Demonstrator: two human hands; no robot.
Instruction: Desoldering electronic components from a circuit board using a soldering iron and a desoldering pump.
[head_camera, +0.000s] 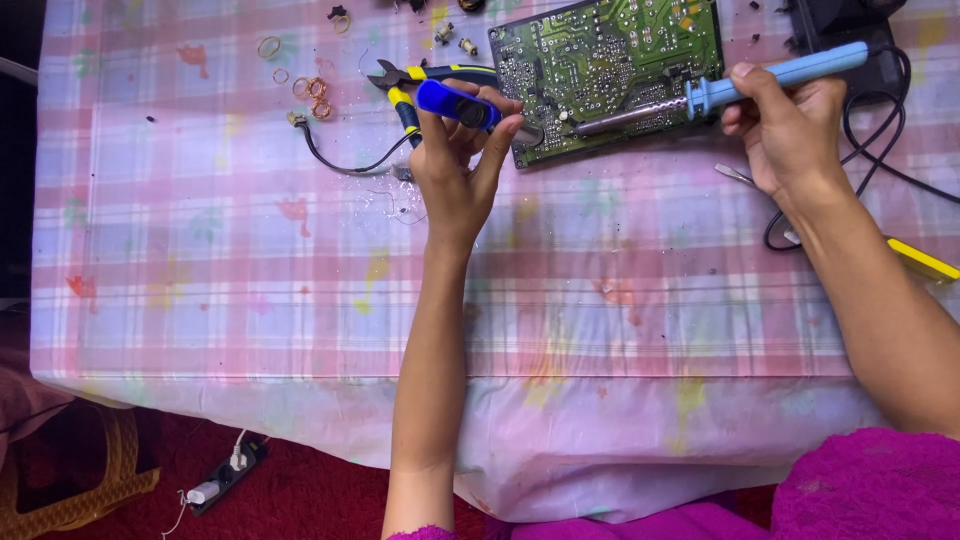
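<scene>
The circuit board (605, 70) is cut off by the top edge, its near-left corner hidden behind the left hand (455, 150).

Soldering iron (760, 82) over green circuit board (600, 60)

Pink plaid tablecloth (250, 280) over table, red carpet (310, 500) beneath, power strip (225, 478)

I am sitting at what looks like a makeshift home repair bench: a table draped in a pink plaid cloth (300, 290) is serving as my work surface. A green circuit board (600, 70), a blue-handled soldering iron (740, 85), yellow-and-blue cutters (410, 85), copper rings (310, 90) and solder scraps are lying around, while a power strip (225, 475) is resting on the red carpet (300, 500) below.
</scene>
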